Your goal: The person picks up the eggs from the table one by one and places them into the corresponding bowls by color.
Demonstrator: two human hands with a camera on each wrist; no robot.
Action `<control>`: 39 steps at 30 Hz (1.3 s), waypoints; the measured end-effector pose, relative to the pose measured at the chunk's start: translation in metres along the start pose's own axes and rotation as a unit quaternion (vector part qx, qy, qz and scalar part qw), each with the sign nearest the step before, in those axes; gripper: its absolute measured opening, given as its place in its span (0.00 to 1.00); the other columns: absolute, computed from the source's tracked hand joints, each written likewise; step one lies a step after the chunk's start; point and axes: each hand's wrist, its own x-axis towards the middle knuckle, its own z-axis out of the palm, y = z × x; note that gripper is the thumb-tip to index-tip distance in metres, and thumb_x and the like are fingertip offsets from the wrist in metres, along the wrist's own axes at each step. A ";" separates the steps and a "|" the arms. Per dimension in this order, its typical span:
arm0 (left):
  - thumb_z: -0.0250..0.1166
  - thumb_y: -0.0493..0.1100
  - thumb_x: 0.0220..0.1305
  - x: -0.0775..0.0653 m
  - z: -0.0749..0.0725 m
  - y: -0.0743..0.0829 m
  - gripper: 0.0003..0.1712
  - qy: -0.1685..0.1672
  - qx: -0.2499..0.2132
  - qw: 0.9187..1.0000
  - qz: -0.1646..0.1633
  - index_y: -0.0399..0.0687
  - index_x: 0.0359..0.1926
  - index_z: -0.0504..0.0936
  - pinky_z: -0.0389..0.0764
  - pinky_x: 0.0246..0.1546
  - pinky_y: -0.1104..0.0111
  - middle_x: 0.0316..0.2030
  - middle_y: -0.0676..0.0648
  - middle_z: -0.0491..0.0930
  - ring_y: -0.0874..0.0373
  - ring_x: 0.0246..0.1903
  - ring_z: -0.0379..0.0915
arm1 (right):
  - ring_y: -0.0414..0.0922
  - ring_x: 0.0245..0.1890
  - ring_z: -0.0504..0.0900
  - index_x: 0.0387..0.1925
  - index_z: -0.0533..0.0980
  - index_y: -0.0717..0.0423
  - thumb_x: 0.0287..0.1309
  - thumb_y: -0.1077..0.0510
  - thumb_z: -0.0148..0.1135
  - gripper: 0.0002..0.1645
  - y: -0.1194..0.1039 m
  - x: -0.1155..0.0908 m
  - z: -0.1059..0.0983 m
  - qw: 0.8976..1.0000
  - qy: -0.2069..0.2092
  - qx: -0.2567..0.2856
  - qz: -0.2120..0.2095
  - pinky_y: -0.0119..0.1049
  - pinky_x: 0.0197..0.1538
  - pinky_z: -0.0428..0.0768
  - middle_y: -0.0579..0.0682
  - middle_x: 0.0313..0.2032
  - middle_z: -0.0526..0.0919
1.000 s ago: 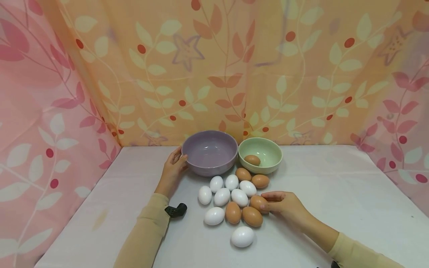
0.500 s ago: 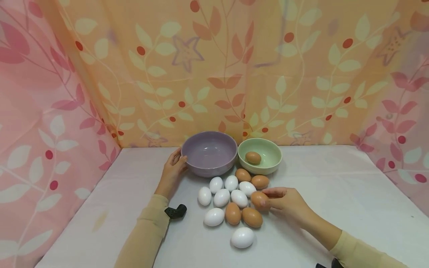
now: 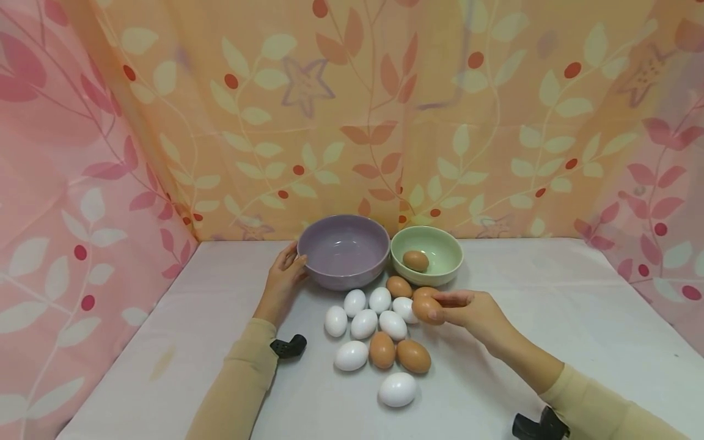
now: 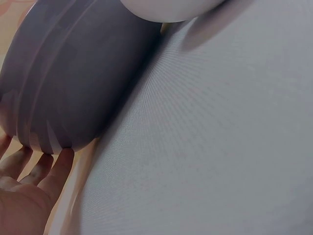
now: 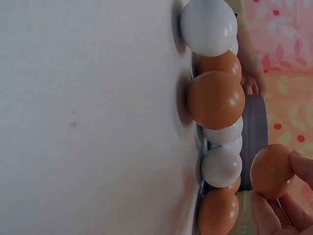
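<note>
The left hand [image 3: 283,270] rests outstretched fingers against the purple bowl's [image 3: 345,247] left outer wall. Nearer on the table [image 3: 550,293], eight white eggs [image 3: 364,324] cluster with four brown eggs [image 3: 382,350]. Just right of the purple bowl, the green bowl [image 3: 442,256] contains a lone egg [image 3: 415,261]. Farther right, the right hand [image 3: 473,315] pinches a raised brown egg [image 3: 426,310].

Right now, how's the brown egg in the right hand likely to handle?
Probably stiff: the brown egg shows no dent where the right hand pinches it. Likely a bit slippery, since its shell looks smooth. Apt to roll if nudged on the table, given its rounded oval shape. Fragility: can't tell.
</note>
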 end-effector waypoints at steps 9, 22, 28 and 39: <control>0.59 0.43 0.73 0.000 0.000 0.000 0.35 -0.002 -0.004 1.000 0.003 0.48 0.76 0.58 0.75 0.60 0.63 0.76 0.44 0.57 0.52 0.70 0.62 | 0.42 0.53 0.82 0.59 0.79 0.57 0.54 0.43 0.73 0.35 -0.011 0.015 -0.007 1.000 0.006 -0.001 -0.015 0.44 0.59 0.80 0.51 0.53 0.86; 0.60 0.45 0.73 -0.001 0.000 0.001 0.35 -0.002 -0.010 1.000 -0.002 0.52 0.76 0.58 0.73 0.65 0.59 0.76 0.47 0.58 0.56 0.70 0.62 | 0.30 0.43 0.83 0.62 0.75 0.64 0.56 0.47 0.72 0.37 -0.026 0.036 -0.018 0.998 -0.003 0.064 -0.011 0.35 0.57 0.82 0.43 0.46 0.87; 0.60 0.45 0.73 -0.001 -0.001 0.001 0.36 0.000 -0.005 1.000 0.001 0.51 0.76 0.57 0.75 0.62 0.63 0.76 0.46 0.57 0.54 0.71 0.61 | 0.26 0.40 0.82 0.63 0.74 0.65 0.56 0.47 0.73 0.38 -0.031 0.048 -0.023 0.997 0.013 0.076 -0.019 0.25 0.50 0.82 0.39 0.45 0.85; 0.59 0.44 0.73 0.000 -0.001 -0.001 0.35 0.002 -0.004 1.000 -0.003 0.51 0.76 0.57 0.74 0.64 0.61 0.76 0.46 0.57 0.55 0.73 0.59 | 0.26 0.42 0.80 0.63 0.74 0.63 0.60 0.47 0.70 0.36 -0.037 0.075 -0.029 0.998 0.036 0.049 -0.033 0.22 0.51 0.81 0.52 0.57 0.81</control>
